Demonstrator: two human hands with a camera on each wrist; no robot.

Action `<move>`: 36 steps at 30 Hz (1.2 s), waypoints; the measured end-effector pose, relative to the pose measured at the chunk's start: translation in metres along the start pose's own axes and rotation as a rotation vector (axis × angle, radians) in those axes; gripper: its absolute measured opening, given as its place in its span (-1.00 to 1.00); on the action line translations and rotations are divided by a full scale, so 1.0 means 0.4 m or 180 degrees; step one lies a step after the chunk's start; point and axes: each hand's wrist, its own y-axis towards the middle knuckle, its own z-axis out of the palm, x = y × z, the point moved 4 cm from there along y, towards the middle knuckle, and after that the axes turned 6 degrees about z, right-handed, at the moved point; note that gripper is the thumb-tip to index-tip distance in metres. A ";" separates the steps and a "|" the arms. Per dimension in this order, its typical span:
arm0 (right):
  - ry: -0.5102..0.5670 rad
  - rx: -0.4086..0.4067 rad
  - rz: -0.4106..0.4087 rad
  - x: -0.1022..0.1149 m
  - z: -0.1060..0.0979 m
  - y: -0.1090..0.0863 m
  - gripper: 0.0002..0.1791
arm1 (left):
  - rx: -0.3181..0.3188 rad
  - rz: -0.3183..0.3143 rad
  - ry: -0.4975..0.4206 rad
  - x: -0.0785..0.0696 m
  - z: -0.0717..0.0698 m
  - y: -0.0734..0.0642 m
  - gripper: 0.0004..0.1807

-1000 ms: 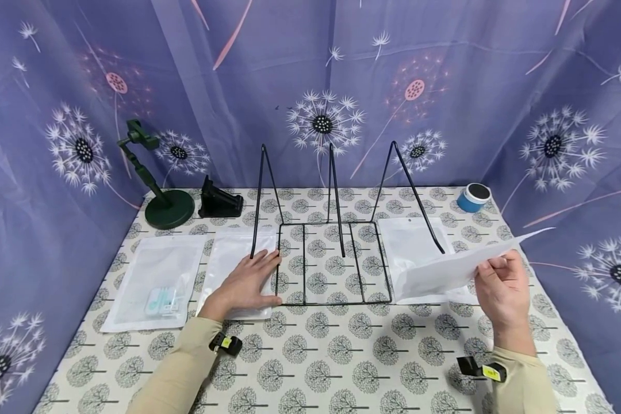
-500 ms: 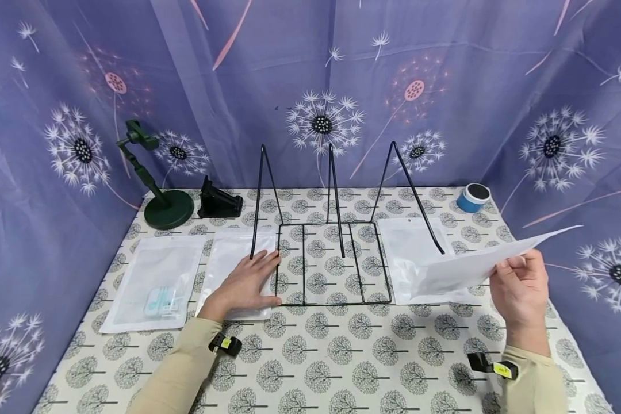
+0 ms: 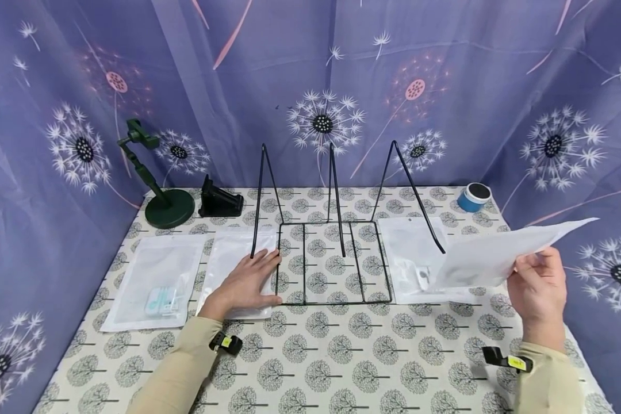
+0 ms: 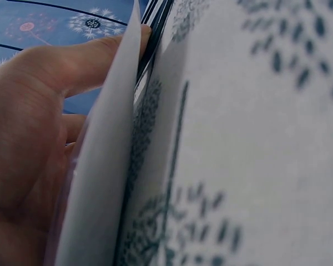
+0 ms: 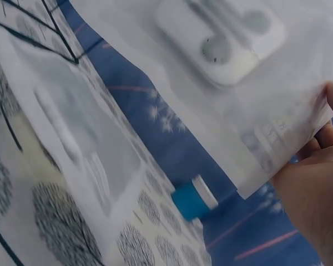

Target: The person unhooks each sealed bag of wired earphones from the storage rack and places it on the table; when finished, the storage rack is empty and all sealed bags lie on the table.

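Observation:
My left hand (image 3: 243, 284) rests with fingers spread on a white zip pouch (image 3: 240, 238), its fingertips and thumb at the left edge of a black wire rack (image 3: 304, 270). In the left wrist view the thumb lies along the pouch's edge (image 4: 102, 160) by the black wire. On the right, my right hand (image 3: 538, 287) pinches the near edge of another white pouch (image 3: 481, 259), held raised and tilted. Through its clear side in the right wrist view shows a white case of earphones (image 5: 227, 44). Below it, a further pouch (image 3: 409, 244) lies beside the rack, partly hidden, with a white cable-like item inside.
A pouch with a pale teal item (image 3: 152, 259) lies at far left. Behind it stand a green stand (image 3: 168, 210) and a black holder (image 3: 219, 201). A blue jar (image 3: 473, 199) stands back right. Three upright wire loops rise from the rack; patterned curtains surround the table.
My right hand has moved right with the raised pouch, uncovering more of the pouch lying beneath. The left hand and rack have stayed in place.

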 end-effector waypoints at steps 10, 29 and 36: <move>0.0000 -0.0287 0.0048 0.047 -0.079 -0.010 -0.71 | 0.0009 0.0022 0.0006 0.000 -0.001 0.002 0.11; 0.0037 -0.0356 0.0475 0.100 -0.197 -0.036 -0.70 | -0.0032 0.0016 0.0007 0.005 0.004 0.002 0.11; -0.0007 -0.0324 0.0691 0.132 -0.217 -0.038 -0.63 | -0.0027 -0.0007 -0.0040 -0.001 -0.003 0.000 0.12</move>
